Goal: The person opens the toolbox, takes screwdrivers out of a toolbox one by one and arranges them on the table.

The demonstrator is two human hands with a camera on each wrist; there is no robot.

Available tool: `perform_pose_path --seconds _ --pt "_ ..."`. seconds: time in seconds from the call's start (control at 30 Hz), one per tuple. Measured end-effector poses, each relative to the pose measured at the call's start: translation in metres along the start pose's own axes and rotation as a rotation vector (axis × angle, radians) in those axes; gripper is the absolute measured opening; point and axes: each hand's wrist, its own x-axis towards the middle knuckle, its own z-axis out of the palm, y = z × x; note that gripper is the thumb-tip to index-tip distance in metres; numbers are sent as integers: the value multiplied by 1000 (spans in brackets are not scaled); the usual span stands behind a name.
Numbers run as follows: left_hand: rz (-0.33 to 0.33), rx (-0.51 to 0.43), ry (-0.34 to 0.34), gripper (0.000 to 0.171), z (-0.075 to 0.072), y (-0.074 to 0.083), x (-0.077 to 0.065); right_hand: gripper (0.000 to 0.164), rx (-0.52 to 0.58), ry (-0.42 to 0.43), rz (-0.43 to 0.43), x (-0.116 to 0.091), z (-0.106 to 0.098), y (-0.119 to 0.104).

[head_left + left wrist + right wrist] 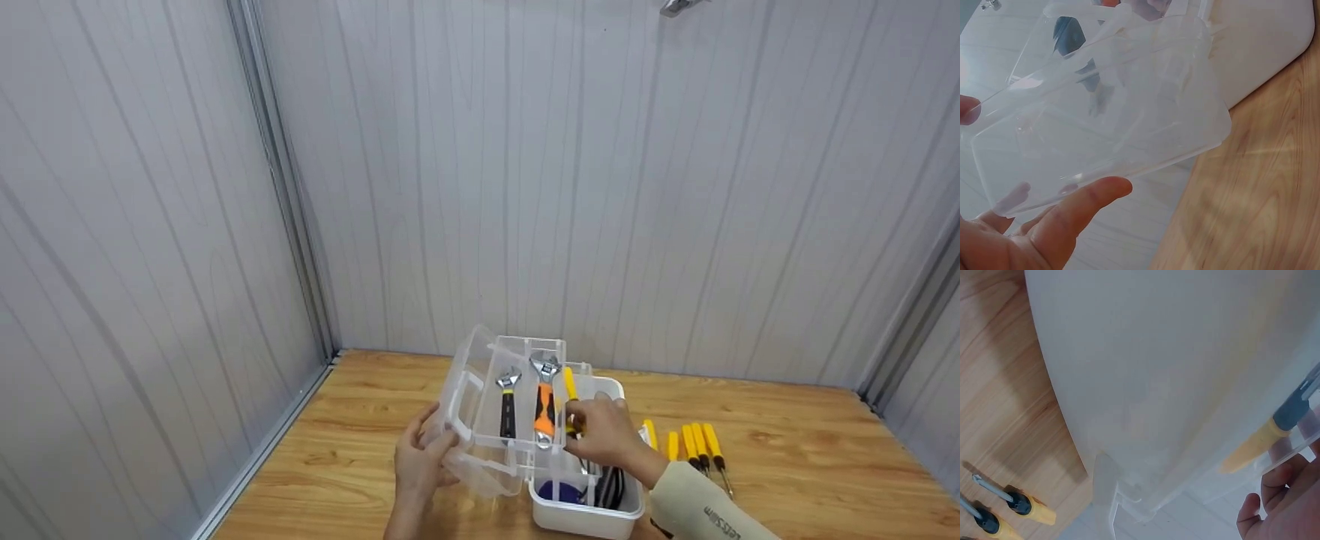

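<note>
At the edge of a clear toolbox lid (457, 397) my left hand (422, 457) grips the plastic; some of its fingers show through it in the left wrist view. My right hand (606, 429) reaches over the raised clear tray (489, 424), pinching a yellow-and-black screwdriver (1255, 447) low in its right compartment. Its fingers partly hide the screwdriver in the head view. Left of this lie an orange-and-black adjustable wrench (544, 409) and a smaller black-handled adjustable wrench (508, 412). Beneath stands the white toolbox base (585, 517).
Several yellow-handled screwdrivers (697, 442) lie on the wooden table (337, 450), right of the toolbox. A dark blue item (561, 492) and black striped things (611, 487) lie inside the base. Pale panelled walls (480, 187) enclose the table.
</note>
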Motion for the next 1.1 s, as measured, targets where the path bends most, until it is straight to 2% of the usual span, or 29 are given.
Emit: perform_pose_path --seconds 0.13,0.43,0.6,0.83,1.1 --pt "-1 11 -13 59 -2 1 1 16 38 11 6 0 -1 1" --pt "-2 32 -43 58 -5 0 0 12 365 7 3 1 -9 12" --pt "-5 48 -30 59 -5 1 0 13 467 22 18 -1 -18 18" --pt "-7 55 -18 60 -5 1 0 14 490 66 88 -7 -33 32" --pt "3 55 -21 59 -6 1 -1 13 471 90 171 -19 -50 61"
